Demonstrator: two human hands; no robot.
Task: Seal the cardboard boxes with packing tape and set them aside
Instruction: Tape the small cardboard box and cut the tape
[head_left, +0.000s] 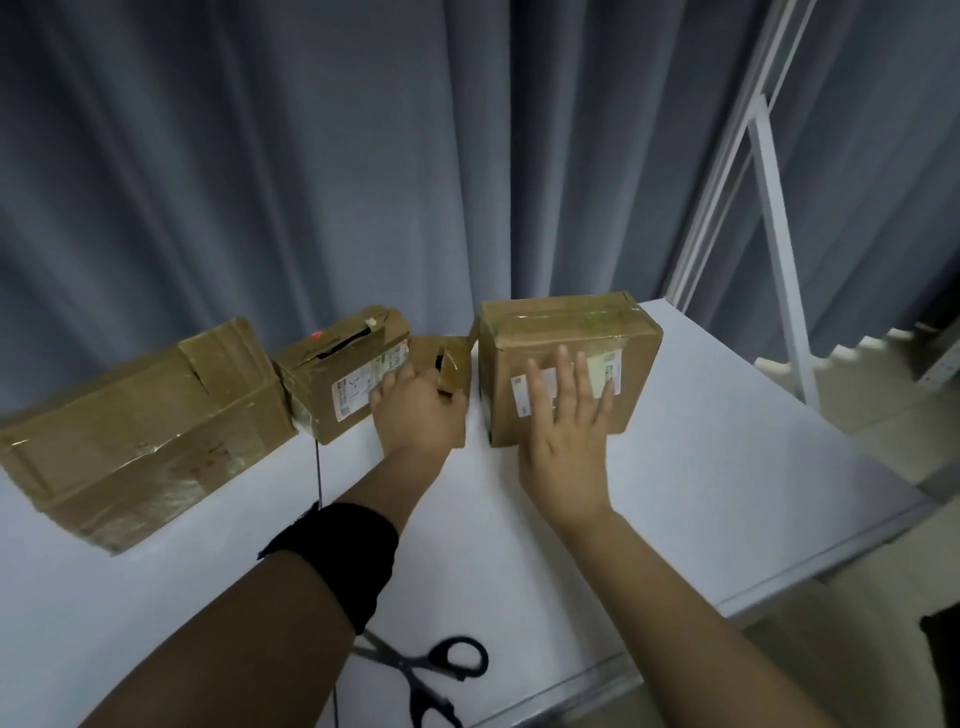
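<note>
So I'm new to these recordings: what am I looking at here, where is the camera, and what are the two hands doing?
There is no machine here. The single picture comes from a camera worn on a person's head, looking forward and down, so both arms reach in from below.

On the white table stand three cardboard boxes: a large one at left, a middle one whose top looks partly open, and a taped one at right.

The left hand grips a roll of brown packing tape between the middle and right boxes. The right hand is open, its fingers spread against the right box's front. Black scissors lie near the table's front edge.
</note>
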